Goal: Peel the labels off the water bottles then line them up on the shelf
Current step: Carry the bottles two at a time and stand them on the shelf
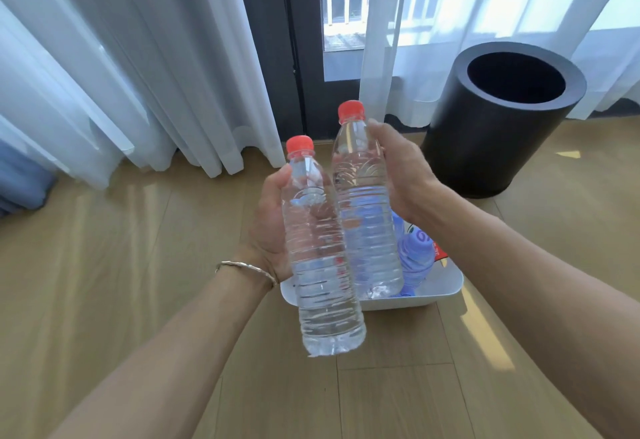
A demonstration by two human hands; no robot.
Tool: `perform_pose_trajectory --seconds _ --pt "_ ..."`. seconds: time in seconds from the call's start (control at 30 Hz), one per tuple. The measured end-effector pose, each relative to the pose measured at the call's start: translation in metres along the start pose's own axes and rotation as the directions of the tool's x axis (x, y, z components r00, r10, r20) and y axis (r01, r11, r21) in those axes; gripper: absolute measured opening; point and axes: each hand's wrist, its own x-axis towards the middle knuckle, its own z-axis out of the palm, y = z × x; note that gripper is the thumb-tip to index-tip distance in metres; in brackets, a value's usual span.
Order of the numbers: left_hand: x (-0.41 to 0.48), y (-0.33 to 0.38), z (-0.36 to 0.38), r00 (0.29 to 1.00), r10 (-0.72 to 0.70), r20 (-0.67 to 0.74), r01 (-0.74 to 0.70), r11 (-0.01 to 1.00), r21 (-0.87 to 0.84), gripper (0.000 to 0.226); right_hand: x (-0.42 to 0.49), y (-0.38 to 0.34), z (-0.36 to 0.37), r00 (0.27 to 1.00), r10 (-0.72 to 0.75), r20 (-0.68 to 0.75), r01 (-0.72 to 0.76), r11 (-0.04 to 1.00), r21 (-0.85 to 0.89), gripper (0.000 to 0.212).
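My left hand (268, 231) grips one bare bottle (320, 258), my right hand (401, 175) grips another bottle (367, 217), both upright, side by side above the white tub (446, 286) holding peeled labels (417, 251)

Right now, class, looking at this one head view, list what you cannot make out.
- Contents of the white tub: mostly hidden behind the two bottles, left and right.
- Label text: crumpled, partly covered by the right hand.
- Inside the black bin: too dark.
- The shelf: not in view.
- Left hand fingers: behind its bottle.
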Motion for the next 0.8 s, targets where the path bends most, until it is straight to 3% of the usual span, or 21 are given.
perform_pose_trajectory --seconds 0.07,0.2,0.3,0.43,0.57,0.63,0.73,0.8 --pt "0.003 0.001 0.002 0.999 0.018 -0.04 -0.015 0.996 0.09 0.066 0.001 0.003 0.001 0.996 0.062 -0.064 -0.071 0.985 -0.157 0.079" --pt "0.01 0.005 0.001 0.996 0.015 -0.084 0.0 0.983 0.184 0.08 -0.005 0.013 -0.003 0.955 0.224 0.193 -0.184 0.961 -0.204 0.094" --pt "0.014 0.013 -0.002 0.98 -0.01 -0.201 0.073 0.948 0.309 0.086 -0.009 0.02 -0.005 0.955 0.171 0.243 -0.13 0.976 -0.173 0.075" --pt "0.02 0.023 -0.009 0.91 0.206 -0.359 0.033 0.828 0.56 0.083 -0.012 0.027 -0.001 0.997 -0.035 0.065 0.052 0.955 -0.291 0.029" --pt "0.017 0.02 -0.011 0.868 0.323 -0.376 0.062 0.681 0.73 0.055 -0.014 0.035 0.004 0.995 -0.097 0.027 0.101 0.928 -0.359 0.037" --pt "0.018 0.018 -0.009 0.843 0.392 -0.368 0.055 0.617 0.785 0.058 -0.016 0.037 0.007 0.99 -0.138 0.027 0.138 0.916 -0.376 0.033" --pt "0.016 0.019 -0.007 0.785 0.456 -0.42 0.103 0.572 0.814 0.082 -0.018 0.036 0.008 0.982 -0.188 0.023 0.182 0.907 -0.38 0.027" --pt "0.014 0.022 -0.001 0.75 0.502 -0.432 0.095 0.564 0.82 0.081 -0.023 0.031 0.01 0.979 -0.203 0.024 0.196 0.902 -0.384 0.025"
